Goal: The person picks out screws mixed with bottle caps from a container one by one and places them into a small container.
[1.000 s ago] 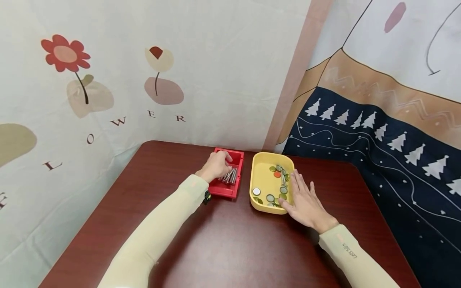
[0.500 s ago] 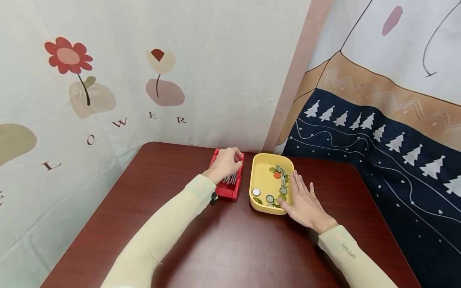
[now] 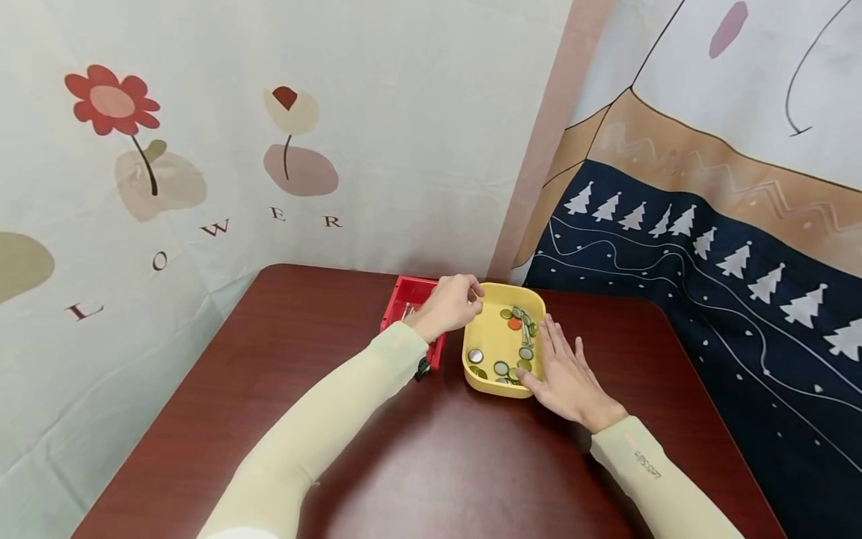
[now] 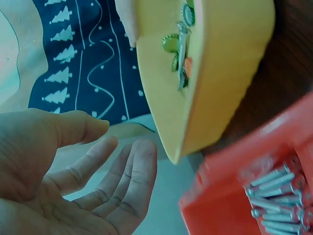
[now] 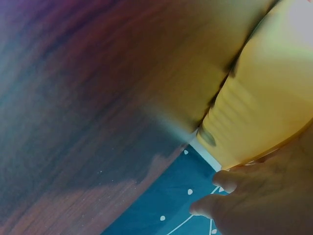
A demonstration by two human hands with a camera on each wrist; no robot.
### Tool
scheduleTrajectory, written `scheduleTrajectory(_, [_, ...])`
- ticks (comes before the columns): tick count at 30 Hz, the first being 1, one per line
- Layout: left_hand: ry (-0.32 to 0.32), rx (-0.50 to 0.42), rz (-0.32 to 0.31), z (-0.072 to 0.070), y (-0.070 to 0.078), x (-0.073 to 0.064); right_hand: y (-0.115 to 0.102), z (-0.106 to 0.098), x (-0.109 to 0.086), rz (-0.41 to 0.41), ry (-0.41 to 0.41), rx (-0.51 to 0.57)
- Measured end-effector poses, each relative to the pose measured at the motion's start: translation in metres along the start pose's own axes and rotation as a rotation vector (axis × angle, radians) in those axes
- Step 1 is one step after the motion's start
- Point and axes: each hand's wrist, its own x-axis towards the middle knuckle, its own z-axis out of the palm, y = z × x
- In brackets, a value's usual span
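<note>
My left hand (image 3: 447,305) hovers between the red bin (image 3: 390,303) and the yellow tub (image 3: 486,333), its fingers loosely bent. In the left wrist view a gap shows between thumb and fingertips, with nothing held there. Metal bolts (image 4: 281,196) lie heaped in the red bin, partly hidden by the left hand in the head view. Bottle caps (image 3: 501,367), mostly green and silver, lie in the tub, with an orange cap (image 3: 515,324) and a bolt (image 4: 182,46) among them. My right hand (image 3: 569,382) rests straight-fingered along the tub's right side, thumb over the rim.
Both containers stand near the back of a dark red-brown table (image 3: 471,464). Behind it hangs a pale cloth (image 3: 404,135) printed with flowers and letters. A dark blue cloth (image 3: 673,262) with white trees hangs at the right.
My left hand has moved right, from inside the red bin to the tub's left rim, uncovering part of the bin's left side. The right hand has stayed on the tub.
</note>
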Motion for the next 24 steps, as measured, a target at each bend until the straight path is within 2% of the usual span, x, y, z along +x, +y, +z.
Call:
scheduleTrajectory(7, [-0.044, 0.037, 0.012, 0.012, 0.016, 0.001, -0.001, 0.0, 0.002, -0.013, 0.012, -0.008])
scheduleTrajectory(16, [-0.125, 0.108, -0.004, 0.029, 0.029, 0.012, 0.001, -0.003, 0.003, -0.01, 0.018, 0.0])
scheduleTrajectory(21, [-0.199, 0.109, -0.005, 0.041, 0.03, 0.025, 0.002, 0.002, 0.002, -0.026, 0.027, -0.014])
scheduleTrajectory(22, [-0.194, 0.119, 0.0, 0.052, 0.024, 0.035, 0.001, 0.002, 0.001, -0.028, 0.03, -0.016])
scheduleTrajectory(24, [-0.201, 0.132, 0.009, 0.058, 0.022, 0.042, 0.001, 0.002, 0.001, -0.036, 0.039, -0.018])
